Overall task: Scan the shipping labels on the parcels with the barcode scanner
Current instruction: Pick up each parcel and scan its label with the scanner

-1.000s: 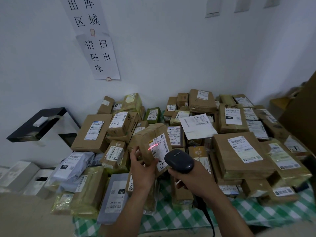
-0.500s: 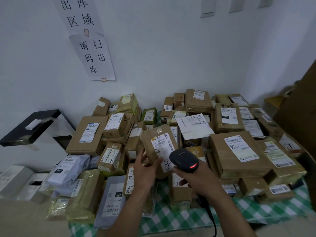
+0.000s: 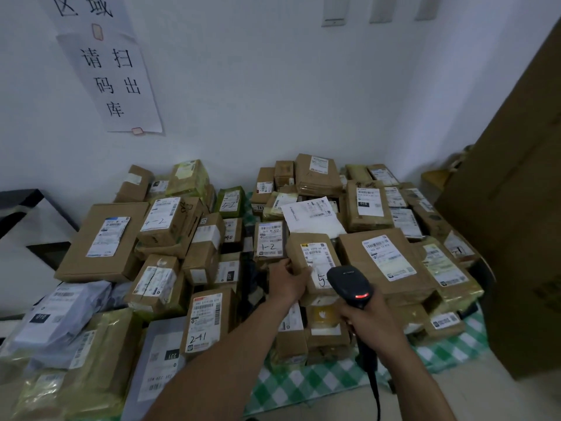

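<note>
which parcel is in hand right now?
The brown parcel with "5-" handwritten on its label, gripped by the left hand just left of the scanner; no hand touches any other.

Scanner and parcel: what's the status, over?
Left hand grips brown parcel, label up. Right hand holds barcode scanner, red light lit. No beam visible on label. Scanner head hides label's lower corner.

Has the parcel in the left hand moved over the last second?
Yes. The parcel went rightward: it was left of the box marked 1-2, now it sits right of it, beside the large box, left hand gripping it.
</note>
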A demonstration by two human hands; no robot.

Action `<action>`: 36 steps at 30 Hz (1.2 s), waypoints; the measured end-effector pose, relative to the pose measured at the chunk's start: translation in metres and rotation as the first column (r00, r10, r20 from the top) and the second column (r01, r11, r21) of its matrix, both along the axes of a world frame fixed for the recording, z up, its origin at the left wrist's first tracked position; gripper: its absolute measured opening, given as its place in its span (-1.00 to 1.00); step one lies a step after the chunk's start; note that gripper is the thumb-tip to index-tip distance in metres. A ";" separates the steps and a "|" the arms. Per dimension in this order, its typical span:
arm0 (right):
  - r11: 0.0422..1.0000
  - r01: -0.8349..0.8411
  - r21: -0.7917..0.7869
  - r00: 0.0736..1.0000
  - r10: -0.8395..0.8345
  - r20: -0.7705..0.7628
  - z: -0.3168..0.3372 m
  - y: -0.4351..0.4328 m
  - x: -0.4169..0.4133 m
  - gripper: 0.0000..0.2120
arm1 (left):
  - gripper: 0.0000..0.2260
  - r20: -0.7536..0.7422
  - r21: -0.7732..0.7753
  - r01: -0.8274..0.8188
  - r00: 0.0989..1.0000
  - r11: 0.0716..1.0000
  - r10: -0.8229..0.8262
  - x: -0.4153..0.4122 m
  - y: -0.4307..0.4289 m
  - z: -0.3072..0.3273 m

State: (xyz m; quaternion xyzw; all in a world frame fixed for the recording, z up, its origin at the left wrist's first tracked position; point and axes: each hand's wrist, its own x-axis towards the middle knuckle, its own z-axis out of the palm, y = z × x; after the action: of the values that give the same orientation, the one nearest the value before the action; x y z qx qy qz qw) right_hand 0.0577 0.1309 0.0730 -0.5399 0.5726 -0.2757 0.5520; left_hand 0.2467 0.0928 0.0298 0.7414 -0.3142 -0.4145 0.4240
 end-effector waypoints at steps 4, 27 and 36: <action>0.999 0.033 -0.016 0.999 -0.033 0.010 -0.002 0.003 -0.002 -0.59 | -0.84 0.153 -0.051 0.080 0.986 0.995 -0.071 -0.010 0.002 -0.007; 0.973 -0.231 0.006 0.971 0.231 -0.069 0.018 0.021 0.152 -0.75 | 0.27 0.390 0.378 -0.085 0.918 0.922 -0.075 0.137 0.128 -0.055; 0.991 -0.109 -0.080 0.969 0.088 -0.230 0.018 0.036 0.190 -0.81 | 0.14 0.201 0.097 -0.040 0.979 0.995 0.019 0.163 0.143 -0.019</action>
State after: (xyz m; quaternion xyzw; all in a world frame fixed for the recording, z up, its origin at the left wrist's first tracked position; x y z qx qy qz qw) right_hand 0.2473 0.1671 0.0910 -0.6206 0.5907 -0.2107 0.4707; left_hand 0.4093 0.2356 0.0110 0.8042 -0.3230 -0.3468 0.3586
